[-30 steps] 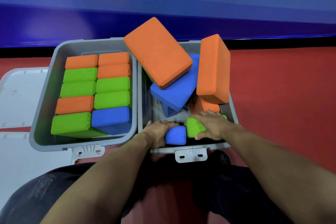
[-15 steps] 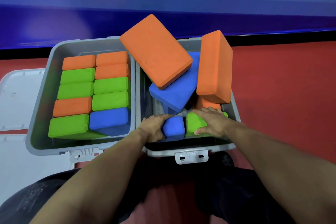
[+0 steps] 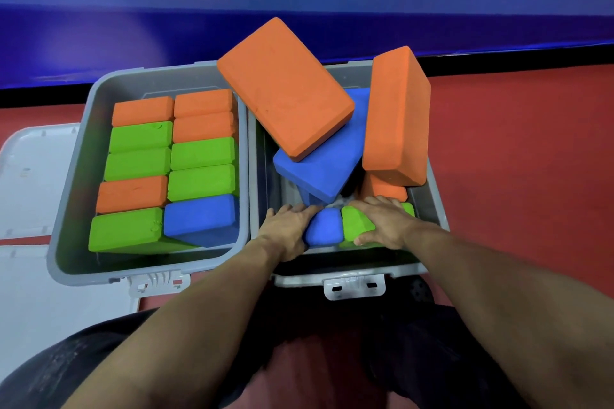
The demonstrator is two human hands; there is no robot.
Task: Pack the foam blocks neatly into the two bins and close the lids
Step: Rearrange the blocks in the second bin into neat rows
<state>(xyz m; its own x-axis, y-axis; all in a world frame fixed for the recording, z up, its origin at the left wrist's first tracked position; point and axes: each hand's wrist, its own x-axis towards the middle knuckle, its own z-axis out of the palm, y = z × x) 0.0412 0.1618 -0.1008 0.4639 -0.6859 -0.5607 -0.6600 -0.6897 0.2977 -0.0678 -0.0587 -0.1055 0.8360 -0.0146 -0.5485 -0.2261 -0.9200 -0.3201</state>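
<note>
My left hand [image 3: 288, 226] grips a small blue block [image 3: 324, 226] at the near end of the right bin [image 3: 435, 196], fingers curled over its far edge and thumb under its near side. My right hand [image 3: 382, 221] lies on the green block [image 3: 355, 224] touching it on the right, fingers spread over the top and far edge, thumb hooked on the near face, so that grip holds the green one. The two blocks stand side by side, touching, between my hands.

Just beyond my left fingertips a big blue block [image 3: 327, 166] slants down into the bin, one corner pointing toward my grip. On top of it leans a large orange block [image 3: 285, 90], tilted and sticking out above the rim. Beyond my right hand a second large orange block [image 3: 397, 116] stands nearly upright against the bin's right wall, and below it, right by my right fingers, a smaller orange block [image 3: 382, 188] shows partly.

To the left of my left hand sits the left bin [image 3: 71, 196], touching the right one wall to wall. Its blocks lie in two tidy columns: orange, green, green, orange, green in the far-left column, and orange, orange, green, green, blue in the column nearer my grip. A white lid [image 3: 30, 176] lies flat on the red floor [image 3: 518, 156] further left. Both bins are open.
</note>
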